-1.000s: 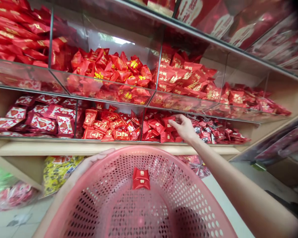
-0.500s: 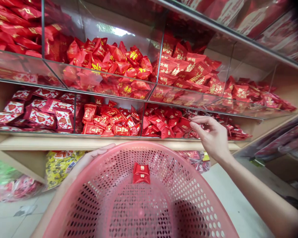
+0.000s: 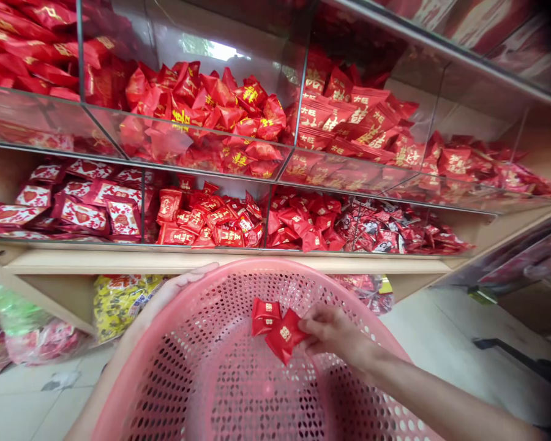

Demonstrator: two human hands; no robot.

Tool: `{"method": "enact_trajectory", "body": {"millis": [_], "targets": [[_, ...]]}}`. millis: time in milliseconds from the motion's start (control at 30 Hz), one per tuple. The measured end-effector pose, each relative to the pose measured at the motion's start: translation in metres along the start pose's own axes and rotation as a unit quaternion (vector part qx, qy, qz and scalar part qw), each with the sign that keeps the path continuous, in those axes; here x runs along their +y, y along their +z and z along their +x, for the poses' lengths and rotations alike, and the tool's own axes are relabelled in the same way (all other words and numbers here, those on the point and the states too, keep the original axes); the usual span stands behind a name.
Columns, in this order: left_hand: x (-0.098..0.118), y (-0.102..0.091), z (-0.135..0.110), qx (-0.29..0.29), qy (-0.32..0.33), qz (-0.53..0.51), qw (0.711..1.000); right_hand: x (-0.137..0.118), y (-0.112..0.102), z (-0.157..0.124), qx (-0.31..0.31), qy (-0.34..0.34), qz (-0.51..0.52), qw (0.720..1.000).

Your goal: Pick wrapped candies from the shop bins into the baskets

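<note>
My right hand pinches a red candy packet with a gold mark, inside the pink basket. This packet overlaps the edge of two other red candy packets lying against the basket's far inner wall. Along the basket's left rim, my left hand grips from outside, its fingers lying over the upper left edge. The rest of that hand is partly hidden by the rim. Round holes perforate the basket's wall and bottom.
Clear-fronted shelf bins hold red-wrapped candies above and smaller packets below. The wooden shelf edge runs just beyond the basket. Under it sit a yellow bag and other plastic bags on the tiled floor.
My right hand has moved from the lower bin down and left into the basket, bringing a red candy packet. My left hand stays on the rim.
</note>
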State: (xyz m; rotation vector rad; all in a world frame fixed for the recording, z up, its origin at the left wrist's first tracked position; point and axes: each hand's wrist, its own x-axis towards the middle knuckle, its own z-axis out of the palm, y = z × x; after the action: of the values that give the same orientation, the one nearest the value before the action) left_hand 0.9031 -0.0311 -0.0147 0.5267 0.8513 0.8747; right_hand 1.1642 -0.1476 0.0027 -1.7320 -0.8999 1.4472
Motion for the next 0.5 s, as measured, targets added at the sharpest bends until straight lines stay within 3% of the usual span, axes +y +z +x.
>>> {"method": "enact_trajectory", "body": {"millis": [167, 300, 500], "targets": [[0.000, 0.001, -0.003, -0.010, -0.016, -0.002, 1.000, 0.011, 0.018, 0.000, -0.042, 0.074, 0.048, 0.995], [-0.001, 0.000, -0.002, -0.011, -0.020, -0.008, 1.000, 0.025, 0.029, 0.002, -0.030, 0.116, 0.053, 0.991], [0.000, -0.001, -0.003, -0.006, -0.020, -0.019, 1.000, 0.054, 0.030, 0.014, -0.019, 0.092, 0.045, 0.995]]}}
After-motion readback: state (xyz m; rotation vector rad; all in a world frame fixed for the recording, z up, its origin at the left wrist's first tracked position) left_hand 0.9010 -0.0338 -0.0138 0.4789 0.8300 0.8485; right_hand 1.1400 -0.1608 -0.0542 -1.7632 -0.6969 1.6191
